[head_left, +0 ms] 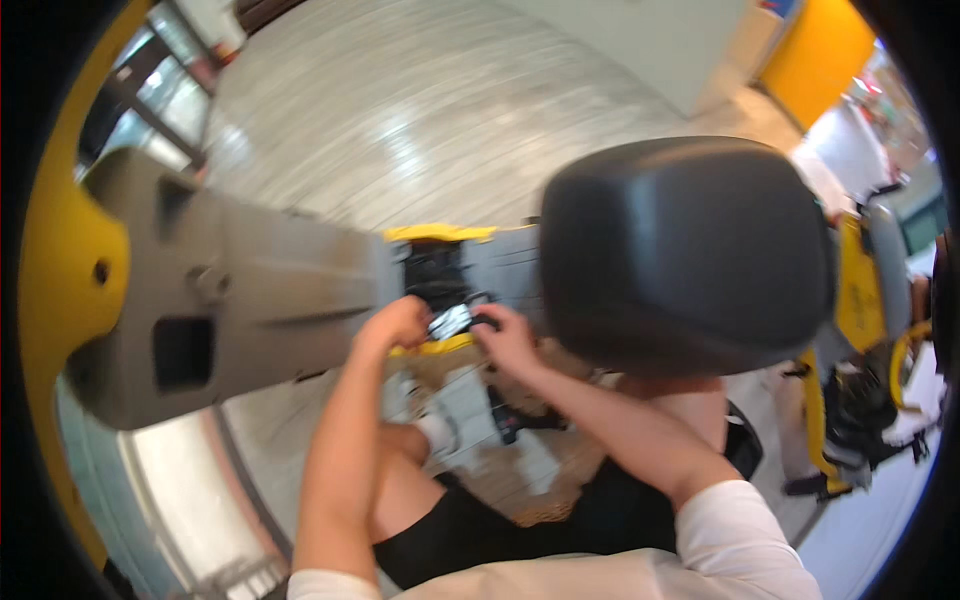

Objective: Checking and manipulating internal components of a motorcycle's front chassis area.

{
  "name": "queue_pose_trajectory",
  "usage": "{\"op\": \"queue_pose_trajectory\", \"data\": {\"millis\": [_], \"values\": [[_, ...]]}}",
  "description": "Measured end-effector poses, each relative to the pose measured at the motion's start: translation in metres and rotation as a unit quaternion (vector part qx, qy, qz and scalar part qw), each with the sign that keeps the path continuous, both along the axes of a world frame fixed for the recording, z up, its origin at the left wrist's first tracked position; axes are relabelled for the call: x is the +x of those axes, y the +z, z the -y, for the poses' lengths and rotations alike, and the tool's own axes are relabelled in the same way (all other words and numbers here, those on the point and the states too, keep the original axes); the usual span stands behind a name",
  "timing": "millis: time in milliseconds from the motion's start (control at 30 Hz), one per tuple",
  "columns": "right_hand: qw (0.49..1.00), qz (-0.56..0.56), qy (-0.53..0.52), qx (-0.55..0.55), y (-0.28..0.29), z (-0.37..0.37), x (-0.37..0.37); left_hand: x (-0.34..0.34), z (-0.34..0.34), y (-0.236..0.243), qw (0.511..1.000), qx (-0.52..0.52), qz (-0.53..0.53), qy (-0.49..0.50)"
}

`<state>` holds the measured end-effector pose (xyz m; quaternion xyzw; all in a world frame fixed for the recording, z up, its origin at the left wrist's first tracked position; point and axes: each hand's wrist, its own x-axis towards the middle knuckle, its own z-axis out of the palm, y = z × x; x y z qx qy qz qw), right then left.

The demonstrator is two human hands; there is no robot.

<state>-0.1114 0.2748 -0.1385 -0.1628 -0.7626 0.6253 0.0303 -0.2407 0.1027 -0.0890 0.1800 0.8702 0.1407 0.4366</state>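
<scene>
The dark, yellow-edged rectangular compartment [432,234] lies uncovered; our work seems unfinished. Our right hand [507,341] grips a shiny silver-and-black piece [452,322]; our left hand [400,323] curls, grip unclear.

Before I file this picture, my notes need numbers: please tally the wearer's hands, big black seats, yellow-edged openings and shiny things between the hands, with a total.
Hands: 2, the left hand and right hand
Black seat: 1
Yellow-edged opening: 1
Shiny thing: 1
Total: 5
</scene>
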Motion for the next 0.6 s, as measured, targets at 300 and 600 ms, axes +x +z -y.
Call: {"op": "queue_pose_trajectory", "data": {"millis": [300, 600], "values": [[0.994, 0.090, 0.050, 0.045, -0.031, -0.028, 0.011, 0.005, 0.014, 0.003, 0.997, -0.051, -0.055, 0.023], [0.983, 0.140, 0.022, -0.116, 0.005, -0.037, 0.020, 0.009, 0.009, 0.009, 0.994, -0.043, 0.054, 0.079]]}}
